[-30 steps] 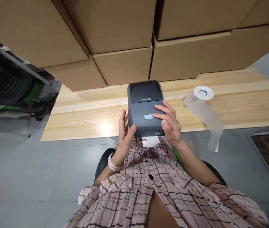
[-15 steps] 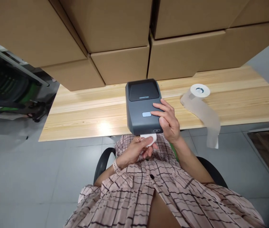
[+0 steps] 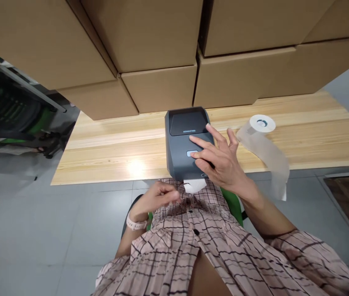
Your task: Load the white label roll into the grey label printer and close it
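Dark grey label printer (image 3: pixel 176 150) at the near edge of a pale wooden table (image 3: pixel 112 148), its front facing a seated person in a pink checked shirt (image 3: pixel 174 246). White paper (image 3: pixel 196 187) with a torn-looking edge pokes out past the table's near edge. Above that same edge, the right hand (image 3: pixel 222 164) lies across the casing with fingers splayed wide, gripping nothing, one fingertip at the light blue button (image 3: pixel 189 153). The left hand (image 3: pixel 159 196), a pale band (image 3: pixel 136 224) on its wrist, is held just short of the table's near edge, beside the paper and apart from it; its fingers curl loosely, and whether they hold anything cannot be told. Toward the table's right end stands a white roll (image 3: pixel 253 123), its unwound strip (image 3: pixel 268 150) drooping over the near edge. Cardboard boxes (image 3: pixel 159 86) are stacked along the table's far side.
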Available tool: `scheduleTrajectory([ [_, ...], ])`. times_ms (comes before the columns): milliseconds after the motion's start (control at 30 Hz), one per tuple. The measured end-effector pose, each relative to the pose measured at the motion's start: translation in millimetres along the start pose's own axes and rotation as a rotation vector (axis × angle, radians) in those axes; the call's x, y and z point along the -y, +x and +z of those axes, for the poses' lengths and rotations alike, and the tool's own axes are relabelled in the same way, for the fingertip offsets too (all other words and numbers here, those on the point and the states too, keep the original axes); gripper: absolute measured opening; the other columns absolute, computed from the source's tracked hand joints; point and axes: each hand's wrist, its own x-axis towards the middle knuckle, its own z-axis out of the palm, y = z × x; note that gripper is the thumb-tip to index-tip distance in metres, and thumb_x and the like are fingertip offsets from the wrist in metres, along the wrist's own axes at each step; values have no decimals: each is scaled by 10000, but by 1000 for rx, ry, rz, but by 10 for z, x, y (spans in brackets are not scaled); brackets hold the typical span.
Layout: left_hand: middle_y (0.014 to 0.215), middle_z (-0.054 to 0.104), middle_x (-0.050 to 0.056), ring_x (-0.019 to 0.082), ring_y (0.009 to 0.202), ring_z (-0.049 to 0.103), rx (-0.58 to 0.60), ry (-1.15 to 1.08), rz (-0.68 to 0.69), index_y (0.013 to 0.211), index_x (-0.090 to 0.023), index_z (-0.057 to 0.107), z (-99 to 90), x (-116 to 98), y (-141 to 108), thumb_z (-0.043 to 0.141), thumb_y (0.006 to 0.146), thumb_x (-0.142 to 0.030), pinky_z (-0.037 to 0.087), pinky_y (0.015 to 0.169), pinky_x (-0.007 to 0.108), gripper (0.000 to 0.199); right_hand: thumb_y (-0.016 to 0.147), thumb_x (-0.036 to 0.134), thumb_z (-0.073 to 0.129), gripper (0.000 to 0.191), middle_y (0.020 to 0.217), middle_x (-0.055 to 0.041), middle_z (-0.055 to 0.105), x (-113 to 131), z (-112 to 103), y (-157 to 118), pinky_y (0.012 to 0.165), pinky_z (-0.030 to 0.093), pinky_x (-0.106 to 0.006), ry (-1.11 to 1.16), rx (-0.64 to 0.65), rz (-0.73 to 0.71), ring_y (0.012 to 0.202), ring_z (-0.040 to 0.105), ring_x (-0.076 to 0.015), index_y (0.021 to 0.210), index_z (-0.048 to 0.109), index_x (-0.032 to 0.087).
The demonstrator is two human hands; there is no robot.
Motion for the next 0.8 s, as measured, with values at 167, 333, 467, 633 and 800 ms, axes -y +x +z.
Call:
scheduleTrajectory([
  [167, 1059, 806, 69, 188, 924, 740, -752, -78, 337, 1025, -245, 812, -109, -30, -57, 567, 1039, -534, 603, 790, 319, 379, 1108, 571, 290, 489, 1713, 17, 434, -154, 124, -170, 1304, 302, -657, 302, -146, 107, 1635, 316, -316, 1381, 644, 371],
  [333, 1717, 441, -7, 257, 1637, 338, -670, 22, 504, 1559, -366, 541, -60, -269, 264, 406, 1060, -643, 278, 1370, 485, 586, 1086, 655, 135, 684, 1773, -46, 302, -214, 197, -137, 1317, 306, -655, 368, -277, 154, 1646, 288, -328, 1685, 281, 359],
  [467, 1615, 571, 35, 276, 1573, 448, -738, -18, 525, 1459, -332, 638, -223, -365, 607, 400, 1065, -631, 359, 1322, 499, 549, 1038, 760, 122, 766, 1761, -53, 310, -152, 82, 289, 1333, 298, -619, 338, -322, 91, 1646, 286, -329, 1692, 229, 375],
  [633, 1569, 599, 129, 331, 1460, 558, -708, -11, 378, 1439, -260, 619, -409, -253, 974, 758, 878, -534, 489, 1186, 504, 639, 1052, 738, 134, 750, 1773, -77, 252, -280, -36, 1092, 1348, 301, -522, 329, -442, 146, 1640, 303, -282, 1677, 223, 332],
  [800, 1566, 588, 159, 340, 1393, 593, -685, 55, 325, 1470, -242, 571, -393, -182, 1073, 781, 831, -427, 541, 1088, 508, 698, 1079, 712, 215, 717, 1752, -92, 291, -462, -106, 1545, 1360, 250, -500, 351, -485, 216, 1639, 290, -246, 1639, 275, 268],
])
